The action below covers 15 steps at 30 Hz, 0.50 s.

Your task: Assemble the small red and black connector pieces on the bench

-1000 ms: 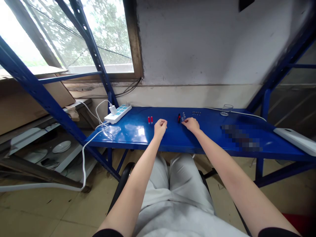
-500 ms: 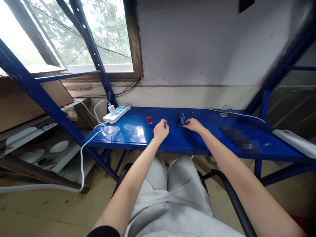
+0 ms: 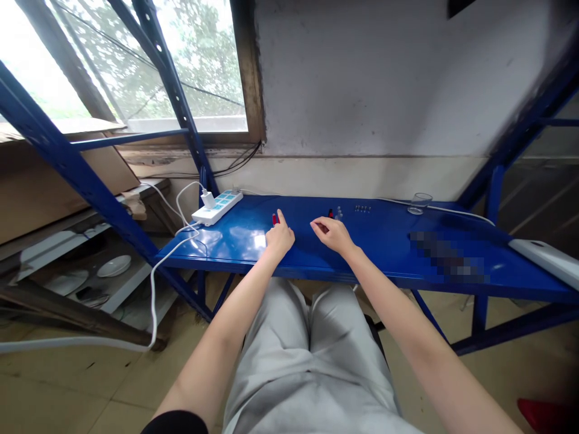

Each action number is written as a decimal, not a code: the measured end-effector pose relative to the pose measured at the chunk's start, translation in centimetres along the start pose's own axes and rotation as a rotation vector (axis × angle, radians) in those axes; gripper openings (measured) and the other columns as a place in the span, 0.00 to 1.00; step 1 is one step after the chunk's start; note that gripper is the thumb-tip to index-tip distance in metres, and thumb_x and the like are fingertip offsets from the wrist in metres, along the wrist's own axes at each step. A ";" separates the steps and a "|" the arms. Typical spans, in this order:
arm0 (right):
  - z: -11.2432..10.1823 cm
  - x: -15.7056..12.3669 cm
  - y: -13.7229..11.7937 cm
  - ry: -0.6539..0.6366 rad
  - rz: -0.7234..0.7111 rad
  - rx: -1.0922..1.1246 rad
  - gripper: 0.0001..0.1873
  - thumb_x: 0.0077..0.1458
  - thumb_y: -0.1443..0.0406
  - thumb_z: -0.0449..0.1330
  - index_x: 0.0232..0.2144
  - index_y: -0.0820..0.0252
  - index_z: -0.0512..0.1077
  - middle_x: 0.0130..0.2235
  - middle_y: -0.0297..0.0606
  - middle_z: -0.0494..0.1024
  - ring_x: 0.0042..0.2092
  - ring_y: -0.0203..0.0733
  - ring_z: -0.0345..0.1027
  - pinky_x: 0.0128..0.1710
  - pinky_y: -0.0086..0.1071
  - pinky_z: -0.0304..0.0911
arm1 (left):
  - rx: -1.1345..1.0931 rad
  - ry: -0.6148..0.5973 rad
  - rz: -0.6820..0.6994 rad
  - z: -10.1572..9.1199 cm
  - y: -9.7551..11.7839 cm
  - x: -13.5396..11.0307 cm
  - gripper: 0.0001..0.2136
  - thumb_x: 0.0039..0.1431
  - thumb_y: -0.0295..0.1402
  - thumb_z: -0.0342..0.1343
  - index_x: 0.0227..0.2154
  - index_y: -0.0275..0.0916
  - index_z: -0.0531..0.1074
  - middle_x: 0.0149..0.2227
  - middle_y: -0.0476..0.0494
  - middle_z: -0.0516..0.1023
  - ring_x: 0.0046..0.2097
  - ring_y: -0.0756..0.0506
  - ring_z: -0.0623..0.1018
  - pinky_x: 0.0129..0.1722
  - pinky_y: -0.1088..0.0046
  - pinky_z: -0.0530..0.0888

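My left hand lies on the blue table with its forefinger stretched out beside two small red pieces, touching or nearly touching them. My right hand hovers just right of it, fingers curled in over a small dark thing that I cannot make out. Behind the right hand stand a small black-and-red bottle and a tiny clear vial. A short row of small dark pieces lies further back.
A white power strip with a plugged-in charger and white cable sits at the table's back left. An empty glass stands at the back right, a white device at the far right. Blue rack posts flank the table; shelves with dishes lie low on the left.
My left hand moved left and stretched its forefinger to the red pieces. My right hand drew back from the bottles toward me and to the left, fingers curled.
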State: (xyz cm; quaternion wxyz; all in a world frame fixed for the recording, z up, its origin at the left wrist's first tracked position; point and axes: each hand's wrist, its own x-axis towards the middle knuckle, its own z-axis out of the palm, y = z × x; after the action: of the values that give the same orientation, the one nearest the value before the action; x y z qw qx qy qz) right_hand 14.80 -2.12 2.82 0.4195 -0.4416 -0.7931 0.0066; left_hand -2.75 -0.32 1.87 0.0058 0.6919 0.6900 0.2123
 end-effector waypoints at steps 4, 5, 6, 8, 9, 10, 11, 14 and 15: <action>1.3 -0.3 0.3 0.082 0.017 0.053 0.19 0.58 0.54 0.47 0.31 0.59 0.72 0.27 0.39 0.74 0.27 0.38 0.65 0.28 0.30 0.58 | 0.017 -0.005 -0.015 0.5 0.0 0.5 0.34 0.58 0.34 0.43 0.62 0.26 0.35 0.40 0.26 0.74 0.41 0.36 0.76 0.39 0.65 0.69; 1.5 -0.4 0.4 0.087 0.026 0.058 0.19 0.58 0.53 0.47 0.31 0.59 0.72 0.27 0.39 0.74 0.27 0.37 0.65 0.27 0.30 0.58 | 0.019 -0.008 -0.019 0.5 0.0 0.6 0.34 0.58 0.34 0.43 0.62 0.25 0.35 0.40 0.26 0.74 0.41 0.36 0.76 0.39 0.65 0.69; 1.6 -0.6 0.6 0.088 0.035 0.061 0.19 0.57 0.53 0.48 0.31 0.59 0.72 0.26 0.39 0.74 0.26 0.37 0.64 0.27 0.30 0.57 | 0.022 -0.011 -0.024 0.6 0.0 0.7 0.34 0.58 0.34 0.43 0.62 0.25 0.34 0.40 0.26 0.74 0.41 0.36 0.76 0.39 0.65 0.69; 1.8 -0.9 0.8 0.081 0.043 0.071 0.19 0.57 0.53 0.49 0.30 0.59 0.72 0.24 0.38 0.73 0.25 0.37 0.64 0.26 0.29 0.56 | 0.029 -0.013 -0.031 0.7 0.1 1.0 0.34 0.58 0.33 0.43 0.62 0.24 0.35 0.40 0.25 0.74 0.41 0.36 0.76 0.39 0.65 0.70; 1.8 -1.1 0.9 0.078 0.046 0.077 0.18 0.57 0.53 0.49 0.29 0.59 0.72 0.24 0.37 0.72 0.25 0.37 0.64 0.25 0.29 0.56 | 0.033 -0.013 -0.034 0.8 0.1 1.1 0.33 0.58 0.33 0.43 0.62 0.24 0.35 0.40 0.25 0.74 0.41 0.36 0.76 0.38 0.65 0.70; 1.9 -1.2 0.9 0.074 0.048 0.085 0.18 0.57 0.53 0.49 0.29 0.59 0.72 0.23 0.37 0.72 0.25 0.36 0.63 0.25 0.29 0.56 | 0.037 -0.014 -0.036 0.9 0.1 1.2 0.33 0.59 0.32 0.42 0.62 0.24 0.36 0.41 0.25 0.74 0.41 0.37 0.76 0.38 0.65 0.70; 1.9 -1.2 0.9 0.070 0.051 0.093 0.18 0.56 0.53 0.50 0.29 0.59 0.72 0.23 0.37 0.72 0.24 0.36 0.63 0.25 0.29 0.56 | 0.042 -0.015 -0.038 0.9 0.0 1.3 0.32 0.59 0.31 0.41 0.62 0.23 0.36 0.41 0.25 0.74 0.41 0.37 0.77 0.39 0.66 0.70; 2.0 -1.3 1.0 0.054 0.062 0.110 0.18 0.56 0.53 0.50 0.28 0.58 0.71 0.23 0.36 0.71 0.24 0.36 0.62 0.24 0.29 0.55 | 0.076 -0.019 -0.031 1.1 -0.1 1.6 0.29 0.58 0.26 0.40 0.62 0.25 0.40 0.41 0.25 0.74 0.42 0.39 0.76 0.39 0.68 0.71; 2.0 -1.3 1.0 0.053 0.066 0.114 0.18 0.56 0.53 0.50 0.28 0.58 0.71 0.23 0.36 0.71 0.24 0.36 0.62 0.24 0.29 0.55 | 0.094 -0.018 -0.021 1.1 -0.1 1.7 0.29 0.58 0.25 0.40 0.62 0.25 0.41 0.41 0.26 0.74 0.42 0.39 0.76 0.39 0.69 0.71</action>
State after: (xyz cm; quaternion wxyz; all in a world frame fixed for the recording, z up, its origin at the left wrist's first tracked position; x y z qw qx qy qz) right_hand 14.49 -1.73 0.33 0.4644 -0.4429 -0.7650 0.0536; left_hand -2.63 1.58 1.32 -0.0185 0.6860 0.7064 0.1734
